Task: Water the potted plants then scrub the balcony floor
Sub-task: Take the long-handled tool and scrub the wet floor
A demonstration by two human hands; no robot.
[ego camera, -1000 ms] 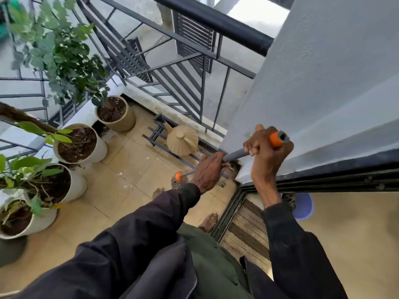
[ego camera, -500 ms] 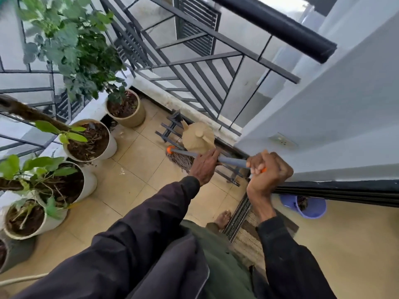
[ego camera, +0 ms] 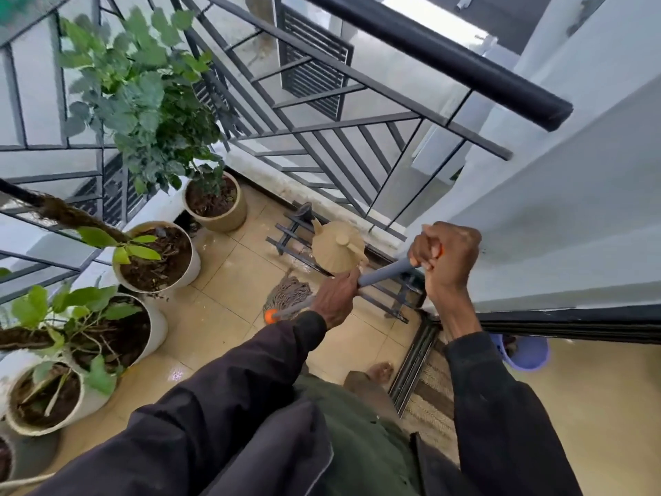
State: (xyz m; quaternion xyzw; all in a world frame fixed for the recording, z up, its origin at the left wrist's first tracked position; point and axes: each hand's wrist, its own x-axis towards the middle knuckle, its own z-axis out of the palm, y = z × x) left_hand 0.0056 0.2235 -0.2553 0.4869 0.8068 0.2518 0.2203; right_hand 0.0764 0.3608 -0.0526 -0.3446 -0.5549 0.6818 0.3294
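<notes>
I hold a mop with a grey handle [ego camera: 388, 272]. My right hand [ego camera: 445, 257] grips its orange top end, and my left hand [ego camera: 334, 298] grips the shaft lower down. The stringy mop head [ego camera: 286, 293] lies on the wet beige tiled floor [ego camera: 214, 316], below an orange collar. A tan watering can [ego camera: 338, 250] stands on a low black metal rack [ego camera: 390, 298] just beyond the mop. Several potted plants line the left side: a leafy bush in a tan pot [ego camera: 221, 213] and white pots [ego camera: 157, 259] with soil and small green leaves.
A black metal railing [ego camera: 357, 112] closes off the balcony's far and left sides. A pale wall [ego camera: 572, 209] rises on the right above a sliding-door track [ego camera: 415, 359]. A striped doormat [ego camera: 432, 395] and a purple bucket [ego camera: 525, 356] are inside the doorway. My bare foot [ego camera: 381, 372] stands near the track.
The mop head has slid back across the tiles toward me and to the left, away from the rack. My right hand rose with the handle's top end. The view shifted.
</notes>
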